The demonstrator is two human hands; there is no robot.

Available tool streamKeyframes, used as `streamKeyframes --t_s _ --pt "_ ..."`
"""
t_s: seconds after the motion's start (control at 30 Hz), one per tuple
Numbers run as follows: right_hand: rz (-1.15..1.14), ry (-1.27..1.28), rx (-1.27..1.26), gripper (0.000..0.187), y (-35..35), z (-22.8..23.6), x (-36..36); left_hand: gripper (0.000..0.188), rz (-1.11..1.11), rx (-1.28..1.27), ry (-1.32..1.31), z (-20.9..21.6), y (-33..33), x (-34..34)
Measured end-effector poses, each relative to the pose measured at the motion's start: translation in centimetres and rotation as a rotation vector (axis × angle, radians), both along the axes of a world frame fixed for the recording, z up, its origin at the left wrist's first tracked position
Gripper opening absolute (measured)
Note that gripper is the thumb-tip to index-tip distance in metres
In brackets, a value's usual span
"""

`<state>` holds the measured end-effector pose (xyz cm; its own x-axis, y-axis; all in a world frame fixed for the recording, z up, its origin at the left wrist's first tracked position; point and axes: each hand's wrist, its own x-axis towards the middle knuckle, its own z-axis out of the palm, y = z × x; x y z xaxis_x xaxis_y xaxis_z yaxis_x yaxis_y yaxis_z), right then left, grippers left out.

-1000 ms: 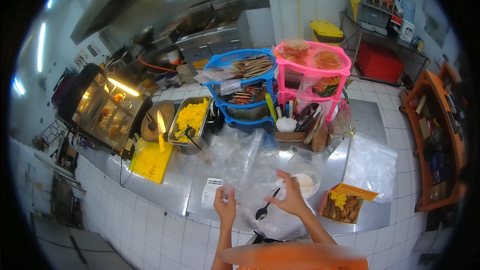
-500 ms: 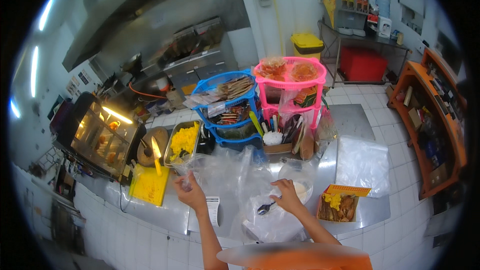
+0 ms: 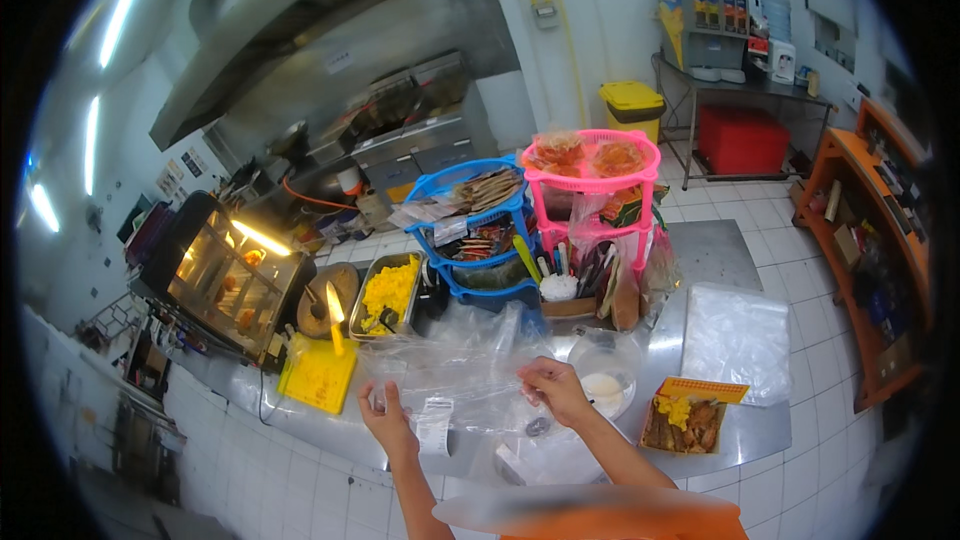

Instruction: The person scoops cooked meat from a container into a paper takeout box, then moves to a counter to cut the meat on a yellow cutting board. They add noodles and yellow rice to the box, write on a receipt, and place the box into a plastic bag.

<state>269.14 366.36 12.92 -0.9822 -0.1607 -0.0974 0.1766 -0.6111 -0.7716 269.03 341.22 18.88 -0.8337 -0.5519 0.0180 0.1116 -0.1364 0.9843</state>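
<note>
A sheet of clear plastic, likely a bag (image 3: pixel 455 365), is stretched between my two hands above the steel table. My left hand (image 3: pixel 390 425) grips its left end with curled fingers. At the right end, my right hand (image 3: pixel 556 388) pinches it. Below the right hand a small dark, shiny shape, perhaps the spoon bowl (image 3: pixel 538 427), shows blurred through plastic. A clear-wrapped bowl with white contents (image 3: pixel 603 388) stands just right of that hand. Under the stretched plastic lies a white printed slip (image 3: pixel 434 428). An open food box (image 3: pixel 684 424) with brown pieces and yellow food sits farther right.
Left on the table are a yellow cutting board (image 3: pixel 318 375), a knife (image 3: pixel 335 318) and a tray of yellow food (image 3: pixel 390 290). Blue (image 3: pixel 470 185) and pink (image 3: pixel 590 183) tiered racks stand behind. A stack of clear bags (image 3: pixel 737 340) lies at right; a lit display case (image 3: pixel 225 275) is far left.
My right hand has moved slightly left and no longer shows the spoon plainly in it. The plastic is now pulled out flat between both hands. The whole view has shifted a little.
</note>
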Motion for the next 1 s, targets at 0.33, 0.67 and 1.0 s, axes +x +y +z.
streamKeyframes --t_s 0.33,0.67,1.0 --pt "-0.024 -0.031 0.062 0.039 3.3 2.1 2.2 0.041 -0.254 0.401 0.191 3.4 2.6 2.1" --pt "-0.074 -0.065 0.150 0.051 6.7 4.4 3.5 0.020 -0.340 0.204 0.213 3.7 2.3 2.8" --pt "-1.425 0.393 0.358 0.027 23.2 5.6 5.0 0.042 -0.590 -0.360 -0.361 -5.3 1.2 3.2"
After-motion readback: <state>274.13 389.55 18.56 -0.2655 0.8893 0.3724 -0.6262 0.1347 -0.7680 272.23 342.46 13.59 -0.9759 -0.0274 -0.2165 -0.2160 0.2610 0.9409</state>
